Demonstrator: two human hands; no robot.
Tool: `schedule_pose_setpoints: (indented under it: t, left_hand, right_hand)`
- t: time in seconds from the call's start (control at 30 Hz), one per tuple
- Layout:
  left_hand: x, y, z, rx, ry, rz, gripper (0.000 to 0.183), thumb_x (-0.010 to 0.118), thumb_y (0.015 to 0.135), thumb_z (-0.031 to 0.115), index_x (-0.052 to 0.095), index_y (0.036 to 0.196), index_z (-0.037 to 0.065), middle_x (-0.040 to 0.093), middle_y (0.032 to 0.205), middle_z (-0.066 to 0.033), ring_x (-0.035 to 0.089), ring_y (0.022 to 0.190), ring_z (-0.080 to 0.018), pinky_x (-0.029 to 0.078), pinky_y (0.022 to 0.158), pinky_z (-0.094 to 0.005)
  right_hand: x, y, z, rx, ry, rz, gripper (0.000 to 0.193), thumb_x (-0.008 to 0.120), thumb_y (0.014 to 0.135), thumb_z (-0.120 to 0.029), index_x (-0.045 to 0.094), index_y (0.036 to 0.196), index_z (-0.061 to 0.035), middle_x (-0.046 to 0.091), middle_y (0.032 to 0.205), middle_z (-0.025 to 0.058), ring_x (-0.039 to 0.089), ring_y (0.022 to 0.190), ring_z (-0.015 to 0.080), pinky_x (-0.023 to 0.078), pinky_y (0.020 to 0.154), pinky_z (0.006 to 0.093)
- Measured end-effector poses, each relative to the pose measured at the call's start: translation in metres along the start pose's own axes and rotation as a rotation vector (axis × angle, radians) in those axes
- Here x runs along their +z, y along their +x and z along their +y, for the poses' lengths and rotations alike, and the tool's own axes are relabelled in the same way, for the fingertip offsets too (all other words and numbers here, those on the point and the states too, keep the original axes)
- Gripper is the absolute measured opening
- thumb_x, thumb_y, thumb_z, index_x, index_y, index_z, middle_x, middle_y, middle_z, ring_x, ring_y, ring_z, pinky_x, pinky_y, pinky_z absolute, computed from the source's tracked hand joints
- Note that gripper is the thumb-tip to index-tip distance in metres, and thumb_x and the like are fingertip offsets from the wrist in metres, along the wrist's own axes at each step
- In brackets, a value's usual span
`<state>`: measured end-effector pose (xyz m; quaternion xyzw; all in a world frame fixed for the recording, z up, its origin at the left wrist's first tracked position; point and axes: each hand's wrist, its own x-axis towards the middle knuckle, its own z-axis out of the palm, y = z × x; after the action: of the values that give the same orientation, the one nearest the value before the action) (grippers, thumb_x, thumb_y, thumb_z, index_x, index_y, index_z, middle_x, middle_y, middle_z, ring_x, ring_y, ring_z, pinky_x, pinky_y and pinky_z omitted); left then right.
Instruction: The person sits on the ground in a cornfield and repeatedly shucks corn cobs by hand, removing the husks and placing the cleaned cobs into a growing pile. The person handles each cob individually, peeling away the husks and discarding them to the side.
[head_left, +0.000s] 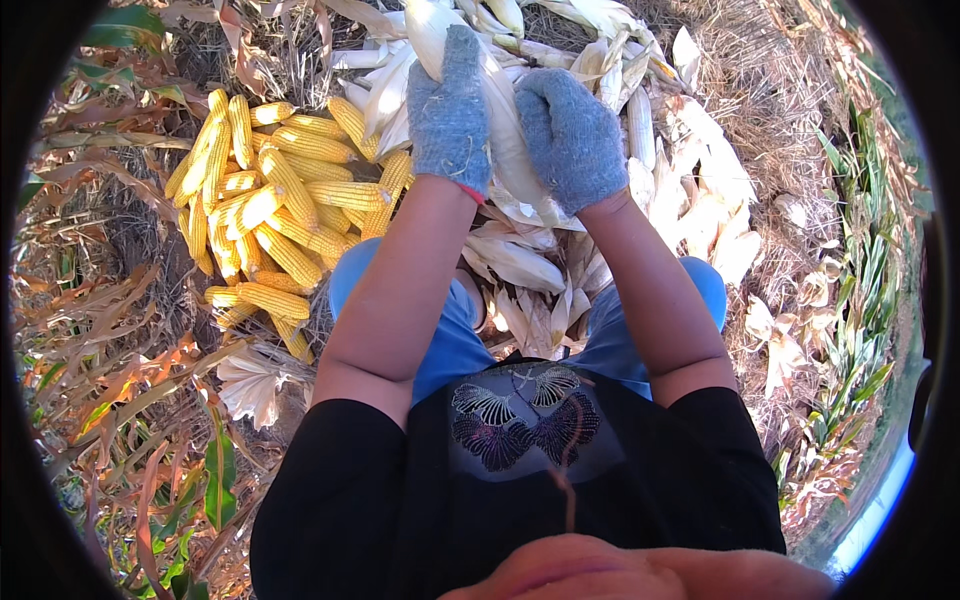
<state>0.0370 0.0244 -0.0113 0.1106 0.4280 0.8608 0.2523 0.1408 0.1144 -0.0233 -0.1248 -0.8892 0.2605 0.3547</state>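
Note:
In front of me, an ear of corn [507,140] in its pale, dry husk slants between my two gloved hands. My left hand [450,125], in a grey knit glove with a red cuff edge, is closed around it from the left with the thumb pointing up along it. My right hand [570,138], in a matching glove, is curled into a fist at the right side of the husk. Its fingertips are hidden, so what exactly it pinches cannot be seen. To the left of my hands lies a pile of bare yellow corn cobs [290,200].
Pale husks and husk-covered ears [690,190] spread beyond and right of my hands. More loose husks [520,262] lie between my knees. Dry corn stalks and leaves [110,300] cover the left ground; dry straw and green plants [865,260] are at the right.

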Motion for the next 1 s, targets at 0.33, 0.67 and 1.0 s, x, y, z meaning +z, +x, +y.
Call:
schedule_pose_setpoints:
  t: [0.33, 0.67, 1.0]
  left_hand:
    - [-0.003, 0.001, 0.0, -0.048, -0.073, -0.015, 0.041, 0.062, 0.094, 0.027, 0.053, 0.122, -0.002, 0.065, 0.102, -0.0139, 0.067, 0.089, -0.0244, 0.058, 0.076, -0.036]
    - [0.006, -0.006, 0.007, -0.065, -0.046, 0.027, 0.039, 0.058, 0.097, 0.033, 0.055, 0.119, 0.002, 0.063, 0.101, -0.0118, 0.064, 0.089, -0.0231, 0.056, 0.077, -0.0337]
    - [0.009, -0.006, 0.014, -0.085, -0.013, -0.017, 0.04, 0.055, 0.098, 0.035, 0.055, 0.119, 0.001, 0.063, 0.102, -0.0131, 0.064, 0.089, -0.0246, 0.057, 0.077, -0.0345]
  right_hand:
    - [-0.008, -0.002, -0.01, 0.082, 0.15, -0.086, 0.02, 0.065, 0.09, -0.023, 0.066, 0.104, -0.0082, 0.067, 0.093, 0.0128, 0.068, 0.083, 0.0285, 0.054, 0.073, 0.0378]
    - [-0.001, -0.001, -0.007, 0.018, -0.154, -0.165, 0.014, 0.059, 0.091, -0.022, 0.063, 0.094, -0.0082, 0.065, 0.089, 0.0156, 0.065, 0.081, 0.0347, 0.053, 0.071, 0.0431]
    - [-0.014, 0.004, -0.002, 0.266, 0.309, -0.135, 0.029, 0.067, 0.09, -0.03, 0.065, 0.105, -0.0052, 0.069, 0.093, 0.0138, 0.069, 0.082, 0.0254, 0.054, 0.074, 0.0362]
